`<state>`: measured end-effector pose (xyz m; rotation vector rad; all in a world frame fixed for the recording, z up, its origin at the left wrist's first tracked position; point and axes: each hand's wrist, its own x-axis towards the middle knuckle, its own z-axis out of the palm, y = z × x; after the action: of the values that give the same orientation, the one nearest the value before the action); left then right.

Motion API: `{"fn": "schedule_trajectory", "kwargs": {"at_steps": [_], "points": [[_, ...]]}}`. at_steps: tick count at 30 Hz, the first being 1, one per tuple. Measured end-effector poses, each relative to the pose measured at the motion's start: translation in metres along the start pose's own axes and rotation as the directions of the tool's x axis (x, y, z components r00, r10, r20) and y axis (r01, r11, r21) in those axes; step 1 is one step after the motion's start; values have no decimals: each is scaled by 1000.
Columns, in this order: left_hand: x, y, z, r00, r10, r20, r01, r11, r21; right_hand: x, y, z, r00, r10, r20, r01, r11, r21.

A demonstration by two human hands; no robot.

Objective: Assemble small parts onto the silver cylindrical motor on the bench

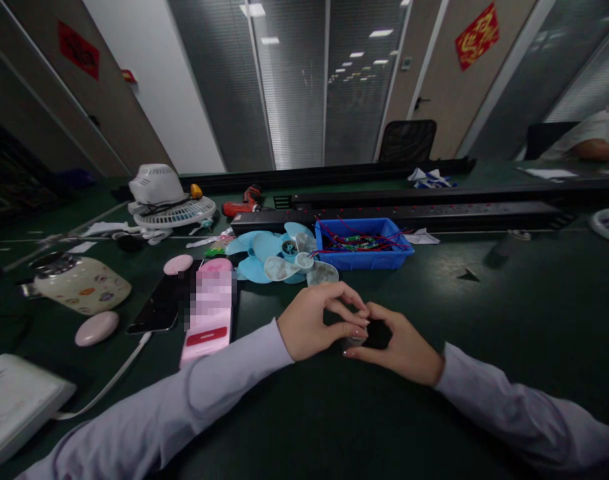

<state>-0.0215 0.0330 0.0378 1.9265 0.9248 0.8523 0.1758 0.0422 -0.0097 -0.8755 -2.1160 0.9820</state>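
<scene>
My left hand (317,320) and my right hand (404,350) meet in the middle, above the dark green tabletop. Between their fingertips is a small clear or greyish piece (355,340), mostly covered by the fingers, so its kind does not show. The left thumb and fingers close on it from the left; the right thumb and index finger pinch it from the right. Just beyond my left hand lie light-blue fan blades (257,248) and clear fan blades (282,269). A blue bin (369,260) behind the hands holds green circuit boards and red wires.
On the left are a pink phone (209,320), a black phone (159,307), a cream kettle (84,283) and a white box (22,400) with a cable. A white fan (157,187), a red drill (242,203) and long black rails (434,217) stand behind. A person (584,140) sits far right.
</scene>
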Motion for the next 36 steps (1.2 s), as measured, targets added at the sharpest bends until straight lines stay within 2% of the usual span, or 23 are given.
{"fn": "schedule_trajectory", "kwargs": {"at_steps": [4, 12, 20, 27, 36], "points": [[2, 5, -6, 999, 6, 37, -8, 999, 33, 0, -1, 0, 1000, 7, 12, -7, 1000, -7], [-4, 6, 7, 985, 92, -144, -48, 958, 284, 1, -4, -1, 1000, 28, 8, -28, 1000, 3], [-5, 3, 13, 974, 134, -184, -71, 948, 311, -1, -1, 0, 999, 40, 14, -41, 999, 17], [-3, 3, 11, 975, 179, -131, -132, 944, 303, -1, 1, 1, 999, 34, -7, -34, 999, -17], [-5, -10, 16, 951, 130, -279, -55, 964, 259, 0, 0, -1, 997, 59, 38, -60, 998, 21]]}}
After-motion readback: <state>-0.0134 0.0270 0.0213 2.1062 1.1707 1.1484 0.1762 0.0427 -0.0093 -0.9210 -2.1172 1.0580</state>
